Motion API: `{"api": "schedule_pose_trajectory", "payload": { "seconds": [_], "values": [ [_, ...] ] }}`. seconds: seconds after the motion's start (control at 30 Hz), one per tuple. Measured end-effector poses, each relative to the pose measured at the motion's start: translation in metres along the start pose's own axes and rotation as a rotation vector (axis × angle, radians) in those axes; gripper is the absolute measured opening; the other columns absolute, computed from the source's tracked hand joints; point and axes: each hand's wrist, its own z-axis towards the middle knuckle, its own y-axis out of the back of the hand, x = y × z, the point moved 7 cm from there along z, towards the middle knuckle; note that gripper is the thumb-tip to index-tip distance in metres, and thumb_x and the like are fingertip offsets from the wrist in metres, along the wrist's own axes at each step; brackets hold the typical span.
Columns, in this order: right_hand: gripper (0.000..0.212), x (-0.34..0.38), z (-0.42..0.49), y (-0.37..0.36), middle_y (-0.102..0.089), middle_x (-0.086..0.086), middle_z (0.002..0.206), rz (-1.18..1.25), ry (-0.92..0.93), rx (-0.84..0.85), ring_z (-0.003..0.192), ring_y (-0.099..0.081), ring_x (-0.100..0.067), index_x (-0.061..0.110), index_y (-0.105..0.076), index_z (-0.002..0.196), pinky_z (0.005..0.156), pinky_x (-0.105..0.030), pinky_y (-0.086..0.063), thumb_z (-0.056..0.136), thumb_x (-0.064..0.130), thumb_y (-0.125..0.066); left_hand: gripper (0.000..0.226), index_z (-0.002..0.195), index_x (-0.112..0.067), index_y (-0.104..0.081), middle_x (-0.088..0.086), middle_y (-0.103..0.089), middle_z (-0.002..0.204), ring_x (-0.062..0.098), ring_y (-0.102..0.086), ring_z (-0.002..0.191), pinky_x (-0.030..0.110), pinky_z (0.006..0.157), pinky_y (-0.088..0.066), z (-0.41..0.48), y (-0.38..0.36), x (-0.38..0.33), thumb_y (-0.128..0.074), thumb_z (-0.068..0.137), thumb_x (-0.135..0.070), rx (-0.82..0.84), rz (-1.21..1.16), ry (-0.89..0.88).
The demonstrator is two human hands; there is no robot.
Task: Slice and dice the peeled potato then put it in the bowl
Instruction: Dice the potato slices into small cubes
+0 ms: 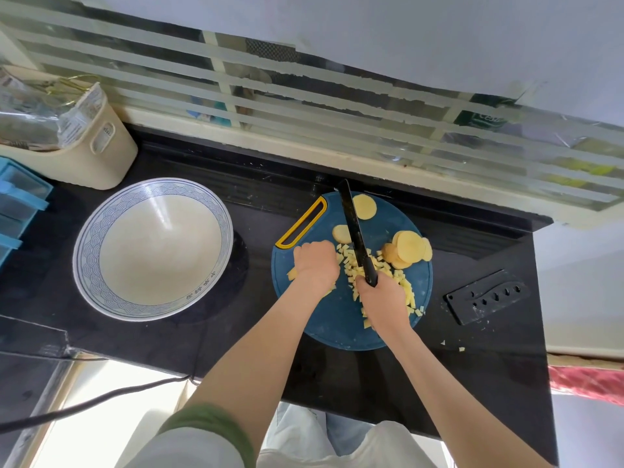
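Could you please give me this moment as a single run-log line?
phase: dicing | right hand: grips knife | left hand: curled over potato | cutting board: dice, slices | bowl: empty

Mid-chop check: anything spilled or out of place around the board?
Yes: a few diced potato bits lie off the cutting board, on the black counter near the knife sheath. Nothing else stands out.

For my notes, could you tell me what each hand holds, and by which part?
The right hand grips the black knife by its handle; the left hand is curled on the cutting board, its hold hidden.
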Motion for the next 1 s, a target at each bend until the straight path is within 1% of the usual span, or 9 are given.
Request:
{"api": "schedule_pose_trajectory", "payload": {
  "seconds": [0.13, 0.23, 0.33, 0.5, 0.6, 0.7, 0.8, 0.9, 1.0],
  "values": [
    [0.018, 0.000, 0.000, 0.003, -0.049, -0.001, 0.066, -0.004, 0.003, -0.011, 0.055, -0.049, -0.016, 0.017, -0.051, 0.084, 0.058, -0.035, -0.052, 0.097, 0.030, -0.048, 0.018, 0.108, -0.013, -0.058, 0.006, -0.062, 0.114, 0.025, -0.053, 0.112, 0.034, 0.093, -0.033, -0.001, 0.000, -0.010, -0.052, 0.091, -0.014, 0.004, 0.063, -0.075],
    [0.019, 0.000, 0.000, 0.004, -0.049, -0.001, 0.066, -0.010, 0.007, -0.013, 0.055, -0.049, -0.016, 0.016, -0.052, 0.086, 0.057, -0.035, -0.051, 0.097, 0.031, -0.048, 0.017, 0.106, -0.013, -0.059, 0.006, -0.063, 0.111, 0.026, -0.053, 0.110, 0.034, 0.091, -0.032, -0.003, 0.007, -0.013, -0.049, 0.093, -0.016, -0.040, 0.065, -0.103],
    [0.021, 0.001, 0.001, 0.003, -0.048, -0.001, 0.065, -0.027, 0.019, -0.006, 0.055, -0.048, -0.015, 0.017, -0.050, 0.081, 0.056, -0.033, -0.047, 0.097, 0.031, -0.048, 0.018, 0.104, -0.010, -0.059, 0.008, -0.064, 0.108, 0.028, -0.055, 0.106, 0.036, 0.091, -0.032, -0.006, 0.023, -0.009, -0.047, 0.095, -0.020, -0.089, -0.023, -0.103],
    [0.024, 0.000, -0.003, -0.008, -0.047, 0.000, 0.062, -0.081, 0.039, 0.072, 0.053, -0.044, -0.014, 0.018, -0.050, 0.076, 0.052, -0.032, -0.039, 0.097, 0.030, -0.049, 0.022, 0.106, -0.011, -0.057, 0.007, -0.063, 0.106, 0.029, -0.055, 0.104, 0.038, 0.089, -0.031, -0.009, 0.054, 0.025, -0.046, 0.095, -0.026, -0.193, -0.073, -0.047],
    [0.026, -0.003, -0.007, -0.014, -0.046, 0.000, 0.061, -0.170, 0.081, 0.105, 0.052, -0.041, -0.013, 0.014, -0.051, 0.075, 0.048, -0.026, -0.032, 0.097, 0.028, -0.048, 0.022, 0.108, -0.012, -0.056, 0.007, -0.062, 0.110, 0.028, -0.052, 0.108, 0.039, 0.090, -0.029, -0.010, 0.045, 0.051, -0.046, 0.094, -0.024, -0.093, 0.001, -0.030],
    [0.023, -0.007, -0.009, -0.018, -0.050, 0.000, 0.065, -0.226, 0.076, 0.116, 0.056, -0.046, -0.012, 0.015, -0.052, 0.078, 0.049, -0.024, -0.034, 0.097, 0.027, -0.047, 0.025, 0.110, -0.015, -0.057, 0.006, -0.061, 0.112, 0.027, -0.047, 0.114, 0.042, 0.093, -0.029, -0.013, 0.025, 0.063, -0.041, 0.096, -0.027, 0.006, 0.010, -0.034],
    [0.021, -0.012, -0.009, -0.021, -0.051, 0.000, 0.067, -0.243, 0.064, 0.130, 0.057, -0.047, -0.012, 0.013, -0.056, 0.084, 0.051, -0.024, -0.036, 0.097, 0.026, -0.046, 0.025, 0.113, -0.015, -0.055, 0.007, -0.060, 0.114, 0.029, -0.049, 0.113, 0.044, 0.093, -0.032, -0.014, 0.014, 0.068, -0.039, 0.097, -0.025, 0.008, -0.087, -0.030],
    [0.021, -0.014, -0.011, -0.023, -0.051, 0.000, 0.067, -0.273, 0.080, 0.136, 0.057, -0.046, -0.011, 0.011, -0.058, 0.087, 0.052, -0.024, -0.037, 0.097, 0.025, -0.046, 0.023, 0.108, -0.008, -0.052, 0.014, -0.061, 0.110, 0.033, -0.056, 0.104, 0.043, 0.087, -0.044, -0.015, 0.007, 0.075, -0.042, 0.096, -0.025, 0.018, -0.211, -0.020],
    [0.020, -0.016, -0.012, -0.024, -0.051, -0.001, 0.068, -0.281, 0.089, 0.138, 0.057, -0.046, -0.012, 0.011, -0.058, 0.086, 0.052, -0.024, -0.037, 0.096, 0.024, -0.046, 0.033, 0.110, -0.005, -0.049, 0.016, -0.056, 0.113, 0.031, -0.054, 0.104, 0.042, 0.084, -0.047, -0.018, 0.003, 0.078, -0.048, 0.095, -0.035, 0.009, -0.342, -0.035]
  ]
}}
